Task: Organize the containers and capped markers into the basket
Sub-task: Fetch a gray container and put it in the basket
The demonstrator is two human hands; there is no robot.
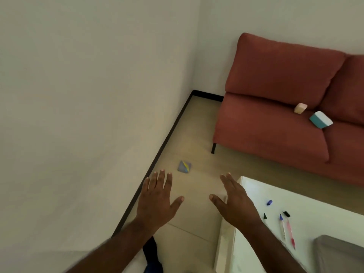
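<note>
My left hand (pixel 157 196) and my right hand (pixel 234 201) are stretched out flat over the floor, fingers spread, holding nothing. On the white table (pixel 325 211) at the lower right lie two markers, a blue-tipped one (pixel 282 226) and a pink one (pixel 290 232), with loose caps beside them: a blue cap (pixel 269 202) and two black caps (pixel 265 216) (pixel 286 213). A grey basket (pixel 338 253) shows at the bottom right corner. On the red sofa (pixel 275 119) rest a small pink container (pixel 300 108) and a teal and white container (pixel 321 119).
A small grey, blue and yellow object (pixel 184 166) lies on the floor close to the dark skirting (pixel 157 154) of the left wall. The sofa's black leg (pixel 213 148) stands on the beige floor. The table's corner sits just right of my right hand.
</note>
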